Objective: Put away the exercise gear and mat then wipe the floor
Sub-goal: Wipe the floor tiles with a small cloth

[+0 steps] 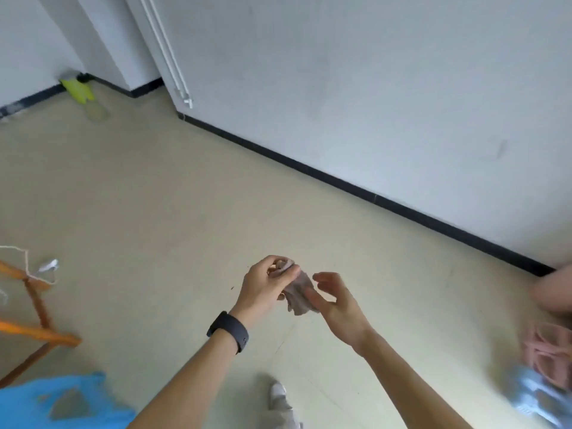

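Note:
A small crumpled grey-pink cloth (298, 294) hangs in front of me, above the beige floor (161, 196). My left hand (266, 284), with a dark band on its wrist, pinches the cloth's top between thumb and curled fingers. My right hand (335, 301) is just to the right, fingers loosely spread, its thumb side touching the cloth's lower edge. No mat or exercise gear can be clearly made out.
A white wall with black skirting (371, 198) runs diagonally at the right. A yellow-green object (79, 89) lies in the far corner. An orange wooden frame (34, 305) stands left, blue fabric (55, 400) bottom left, pink and pale-blue blurred items (548, 366) at right. My white shoe (278, 394) is below.

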The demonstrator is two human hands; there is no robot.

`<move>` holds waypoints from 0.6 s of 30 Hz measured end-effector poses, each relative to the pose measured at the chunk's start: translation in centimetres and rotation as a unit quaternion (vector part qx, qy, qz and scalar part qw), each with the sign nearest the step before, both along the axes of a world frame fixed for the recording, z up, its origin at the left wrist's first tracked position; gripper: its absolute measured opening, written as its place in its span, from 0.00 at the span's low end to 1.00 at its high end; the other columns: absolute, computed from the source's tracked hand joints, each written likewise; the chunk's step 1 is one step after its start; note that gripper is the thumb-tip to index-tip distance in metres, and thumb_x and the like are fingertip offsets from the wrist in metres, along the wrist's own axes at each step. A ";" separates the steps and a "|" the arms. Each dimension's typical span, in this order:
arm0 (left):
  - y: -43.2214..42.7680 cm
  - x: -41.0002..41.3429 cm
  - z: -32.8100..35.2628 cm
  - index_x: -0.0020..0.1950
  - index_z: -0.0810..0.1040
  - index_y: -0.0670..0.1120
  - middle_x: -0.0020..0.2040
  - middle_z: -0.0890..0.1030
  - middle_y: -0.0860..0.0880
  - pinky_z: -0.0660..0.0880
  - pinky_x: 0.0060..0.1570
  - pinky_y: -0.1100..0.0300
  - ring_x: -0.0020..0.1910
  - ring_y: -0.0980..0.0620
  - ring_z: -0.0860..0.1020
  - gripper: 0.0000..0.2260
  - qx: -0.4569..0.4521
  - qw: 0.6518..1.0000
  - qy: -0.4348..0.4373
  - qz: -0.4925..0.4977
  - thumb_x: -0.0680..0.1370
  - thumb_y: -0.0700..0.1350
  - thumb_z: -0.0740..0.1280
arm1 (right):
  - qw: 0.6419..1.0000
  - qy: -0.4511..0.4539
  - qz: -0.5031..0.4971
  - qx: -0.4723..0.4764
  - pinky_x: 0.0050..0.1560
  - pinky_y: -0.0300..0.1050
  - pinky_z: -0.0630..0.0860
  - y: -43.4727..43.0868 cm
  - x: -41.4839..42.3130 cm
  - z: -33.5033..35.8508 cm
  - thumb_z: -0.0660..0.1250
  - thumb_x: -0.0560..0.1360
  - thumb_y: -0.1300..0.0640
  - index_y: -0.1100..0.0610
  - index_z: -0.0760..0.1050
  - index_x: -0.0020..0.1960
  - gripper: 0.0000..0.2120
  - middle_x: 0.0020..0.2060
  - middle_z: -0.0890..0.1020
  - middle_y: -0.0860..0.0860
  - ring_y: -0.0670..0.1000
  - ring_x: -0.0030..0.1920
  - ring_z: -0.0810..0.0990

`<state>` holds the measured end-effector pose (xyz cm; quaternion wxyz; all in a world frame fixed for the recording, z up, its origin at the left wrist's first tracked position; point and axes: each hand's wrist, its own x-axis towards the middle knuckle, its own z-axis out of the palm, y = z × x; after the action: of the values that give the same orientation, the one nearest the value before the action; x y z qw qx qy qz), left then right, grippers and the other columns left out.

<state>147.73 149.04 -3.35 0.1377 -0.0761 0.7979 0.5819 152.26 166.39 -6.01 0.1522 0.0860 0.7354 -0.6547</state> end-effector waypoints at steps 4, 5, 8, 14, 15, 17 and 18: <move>5.7 -5.9 -1.2 0.43 0.80 0.45 0.38 0.84 0.49 0.79 0.38 0.56 0.37 0.53 0.82 0.14 -0.025 0.997 -0.014 -0.073 0.71 0.54 0.77 | 0.996 -0.062 -0.018 -0.053 0.53 0.51 0.78 6.1 -3.1 -0.8 0.72 0.73 0.46 0.51 0.76 0.60 0.18 0.49 0.85 0.50 0.48 0.48 0.82; 7.0 -7.4 -1.7 0.40 0.79 0.45 0.34 0.82 0.50 0.77 0.37 0.56 0.35 0.55 0.80 0.16 -0.044 0.994 -0.010 -0.096 0.70 0.56 0.77 | 0.997 -0.065 -0.022 -0.035 0.49 0.53 0.77 7.5 -3.9 -1.0 0.72 0.72 0.44 0.55 0.79 0.54 0.17 0.42 0.84 0.50 0.49 0.42 0.80; 10.8 -12.1 -3.0 0.35 0.75 0.49 0.28 0.76 0.58 0.68 0.32 0.65 0.29 0.58 0.73 0.17 -0.079 0.981 -0.008 -0.176 0.70 0.58 0.77 | 0.993 -0.064 -0.095 -0.006 0.42 0.49 0.70 11.9 -7.2 -1.7 0.72 0.68 0.44 0.56 0.78 0.41 0.15 0.34 0.78 0.48 0.49 0.37 0.74; 18.3 -22.3 -4.4 0.42 0.81 0.54 0.37 0.84 0.50 0.76 0.40 0.60 0.37 0.55 0.81 0.12 -0.064 0.947 -0.036 -0.313 0.68 0.58 0.78 | 0.977 -0.066 -0.202 -0.005 0.50 0.58 0.83 19.4 -13.8 -2.3 0.75 0.69 0.49 0.53 0.82 0.46 0.10 0.42 0.85 0.53 0.54 0.43 0.83; 19.8 -23.8 -4.5 0.43 0.82 0.53 0.37 0.83 0.50 0.76 0.39 0.59 0.36 0.54 0.81 0.11 -0.058 0.942 -0.042 -0.329 0.69 0.56 0.78 | 0.975 -0.067 -0.210 0.013 0.49 0.57 0.83 20.7 -14.7 -2.5 0.75 0.70 0.50 0.51 0.82 0.46 0.08 0.41 0.85 0.52 0.55 0.43 0.83; 23.1 -26.4 -4.7 0.47 0.82 0.50 0.36 0.82 0.51 0.75 0.37 0.60 0.34 0.54 0.79 0.09 -0.052 0.928 -0.061 -0.363 0.71 0.50 0.78 | 0.968 -0.077 -0.236 0.033 0.47 0.56 0.81 23.4 -16.3 -3.0 0.75 0.72 0.53 0.51 0.82 0.46 0.04 0.39 0.85 0.51 0.54 0.40 0.83; 24.6 -27.4 -4.9 0.48 0.82 0.49 0.36 0.82 0.51 0.75 0.37 0.61 0.34 0.54 0.79 0.08 -0.049 0.919 -0.075 -0.383 0.72 0.47 0.78 | 0.965 -0.083 -0.247 0.038 0.45 0.55 0.81 24.6 -16.8 -3.2 0.75 0.73 0.55 0.51 0.81 0.46 0.04 0.38 0.84 0.51 0.52 0.37 0.82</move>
<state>120.32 173.62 -8.22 0.4058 0.1857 0.7808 0.4373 135.43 191.00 -9.21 0.0432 0.3249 0.7003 -0.6342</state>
